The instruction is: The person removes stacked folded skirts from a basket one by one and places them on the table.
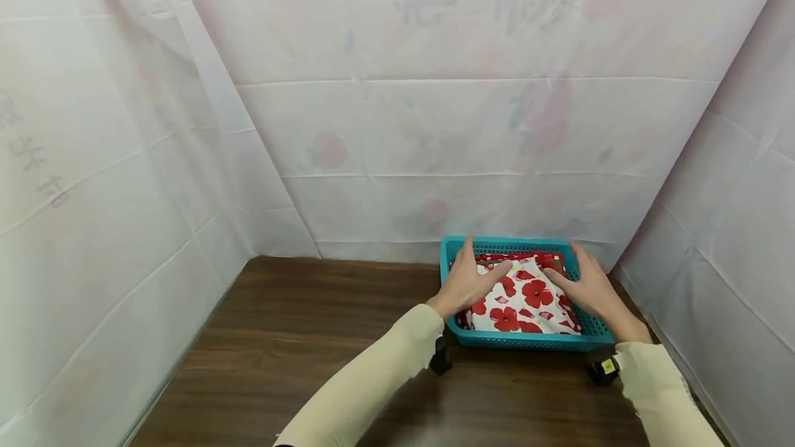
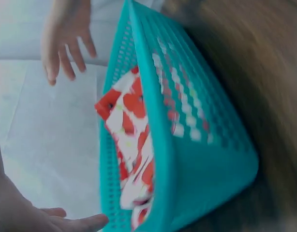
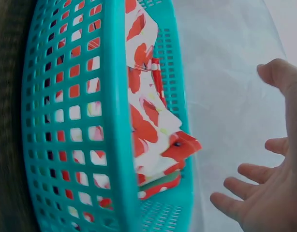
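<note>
The teal basket (image 1: 528, 341) sits on the dark wood-grain bench (image 1: 298, 323), which stretches out to the basket's left and in front of it. Inside the basket lies a white cloth with red flowers (image 1: 522, 302), folded and on top, covering most of the opening; one red-printed corner of it sticks up in the right wrist view. Beneath that, inside the same basket, a red cloth with white dots (image 3: 170, 183) shows at the edges. The left hand (image 1: 468, 280) is over the basket's left end, its fingers (image 1: 467, 251) released and extended, thumb pointing in above the flowered cloth; whether it touches the rim I cannot tell. The right hand (image 1: 590, 287) is over the basket's right end, fingers likewise released and spread, apart from the basket in the right wrist view. In front of the basket, pale yellow sleeves (image 1: 373, 371) cover both forearms, with a small black device (image 1: 440, 357) at the left wrist. A white printed sheet (image 1: 397, 136) hangs behind the basket.
</note>
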The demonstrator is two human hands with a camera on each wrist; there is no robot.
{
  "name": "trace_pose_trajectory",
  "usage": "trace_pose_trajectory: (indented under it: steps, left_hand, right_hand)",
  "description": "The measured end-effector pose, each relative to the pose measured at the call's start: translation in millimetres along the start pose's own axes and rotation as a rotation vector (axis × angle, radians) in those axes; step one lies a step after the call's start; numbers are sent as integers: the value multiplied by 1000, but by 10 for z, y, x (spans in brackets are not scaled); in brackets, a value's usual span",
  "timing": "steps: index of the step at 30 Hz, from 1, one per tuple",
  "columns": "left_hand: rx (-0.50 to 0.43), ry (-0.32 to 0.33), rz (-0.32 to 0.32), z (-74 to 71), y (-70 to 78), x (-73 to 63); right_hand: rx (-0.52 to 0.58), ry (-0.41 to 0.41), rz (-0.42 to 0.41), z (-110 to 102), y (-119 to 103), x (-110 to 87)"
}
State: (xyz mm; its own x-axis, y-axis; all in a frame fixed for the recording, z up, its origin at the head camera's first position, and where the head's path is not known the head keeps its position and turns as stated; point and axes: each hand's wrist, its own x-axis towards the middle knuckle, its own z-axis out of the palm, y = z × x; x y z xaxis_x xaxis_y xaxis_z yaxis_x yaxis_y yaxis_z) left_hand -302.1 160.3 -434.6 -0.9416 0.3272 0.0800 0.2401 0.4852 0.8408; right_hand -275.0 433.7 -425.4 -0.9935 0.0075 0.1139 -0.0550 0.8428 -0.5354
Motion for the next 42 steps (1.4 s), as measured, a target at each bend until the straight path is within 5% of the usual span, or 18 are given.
trace_pose_trajectory:
  steps: [7,17,30,42]
  left_hand:
    - [-145,3,-71,204,-144,-32]
    - [-209,-2,-132,386,-261,-29]
    - [-372,31,-288,472,-353,19]
    - [-347,11,-155,449,-384,17]
  right_hand:
    - [148,-18,56,199,194,38]
    - [380,-59,143,349,379,-16]
    - [432,-211,212,381,462,16]
    - [372,-272,183,364,429,33]
